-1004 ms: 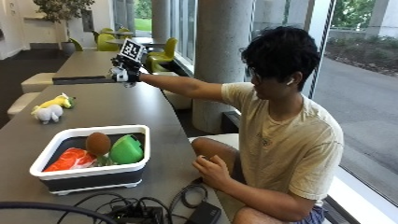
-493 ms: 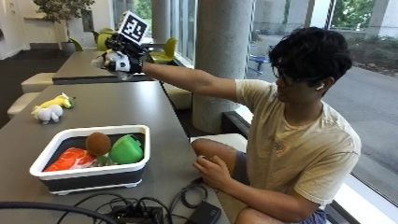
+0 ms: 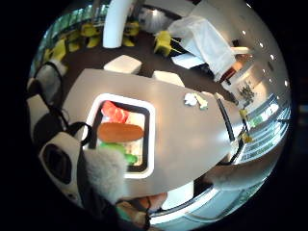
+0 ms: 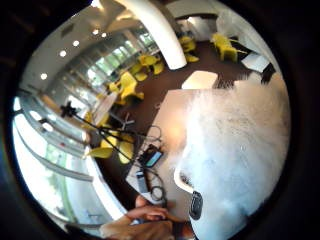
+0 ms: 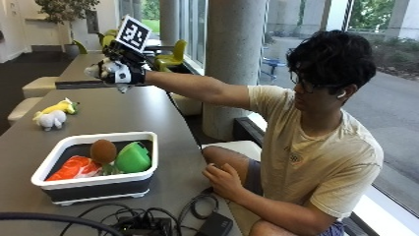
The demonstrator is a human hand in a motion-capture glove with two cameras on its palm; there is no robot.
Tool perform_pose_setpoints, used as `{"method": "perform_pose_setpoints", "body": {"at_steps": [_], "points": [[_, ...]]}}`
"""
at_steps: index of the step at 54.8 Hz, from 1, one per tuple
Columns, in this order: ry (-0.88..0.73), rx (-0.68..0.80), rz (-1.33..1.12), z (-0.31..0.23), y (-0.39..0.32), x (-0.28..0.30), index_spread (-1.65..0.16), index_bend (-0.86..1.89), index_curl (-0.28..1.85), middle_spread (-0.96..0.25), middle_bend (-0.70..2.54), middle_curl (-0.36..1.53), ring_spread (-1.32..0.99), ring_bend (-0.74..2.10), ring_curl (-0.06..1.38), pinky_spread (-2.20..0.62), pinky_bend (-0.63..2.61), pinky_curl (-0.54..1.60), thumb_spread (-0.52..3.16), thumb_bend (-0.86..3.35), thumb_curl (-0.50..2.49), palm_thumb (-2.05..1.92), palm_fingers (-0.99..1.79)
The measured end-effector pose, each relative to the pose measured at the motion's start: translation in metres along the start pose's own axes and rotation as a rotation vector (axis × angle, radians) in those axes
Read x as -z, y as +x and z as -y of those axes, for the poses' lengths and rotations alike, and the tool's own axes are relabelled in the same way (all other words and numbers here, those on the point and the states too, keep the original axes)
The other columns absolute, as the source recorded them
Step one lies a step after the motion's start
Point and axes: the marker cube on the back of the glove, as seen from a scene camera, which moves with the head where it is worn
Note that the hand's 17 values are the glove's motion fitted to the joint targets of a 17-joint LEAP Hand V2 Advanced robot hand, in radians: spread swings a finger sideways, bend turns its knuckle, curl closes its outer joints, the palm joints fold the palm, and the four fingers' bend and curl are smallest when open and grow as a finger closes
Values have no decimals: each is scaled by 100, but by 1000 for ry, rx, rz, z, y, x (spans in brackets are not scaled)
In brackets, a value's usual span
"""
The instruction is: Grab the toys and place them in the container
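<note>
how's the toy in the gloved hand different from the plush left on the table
The grey-white fluffy toy is gripped in the gloved right hand, raised high above the table; the white and yellow plush lies on the tabletop, untouched. The held toy is mostly hidden by the fingers; the plush shows whole, beyond the container. Both are soft toys still outside the container.

The outside view stands near the table's (image 5: 157, 123) near end, looking along it and across to the seated person. Both palm views ride on the raised right hand (image 5: 121, 69), high above the table. The little finger side view faces down over the tabletop and the container (image 3: 144, 139). The thumb side view is largely filled by close white fur (image 4: 240, 150). All three views share the table.
</note>
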Motion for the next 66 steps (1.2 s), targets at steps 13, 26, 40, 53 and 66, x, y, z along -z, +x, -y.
{"method": "perform_pose_setpoints", "body": {"at_steps": [13, 26, 40, 53, 66], "points": [[-172, -86, -71, -12, 14, -16, -28, 85, 93, -19, 115, 77, -34, 152, 63, -42, 133, 58, 72, 6, 149, 48, 78], [-312, -31, -235, -21, 19, -23, -32, 13, 74, -22, 77, 64, -34, 148, 59, -39, 150, 55, 103, -7, 118, 20, 23], [-318, -13, -263, -29, 27, -13, -33, 18, 60, -15, 43, 51, -26, 108, 44, -32, 151, 48, 117, -4, 80, -2, -7], [-309, -38, -274, -41, 52, -5, -33, 16, 53, -9, 30, 45, -21, 90, 37, -26, 144, 42, 120, -4, 59, -3, -2], [-305, -118, -144, -54, 73, -9, -33, 15, 47, -7, 26, 43, -20, 85, 35, -26, 142, 39, 121, -4, 46, -4, 2]]}}
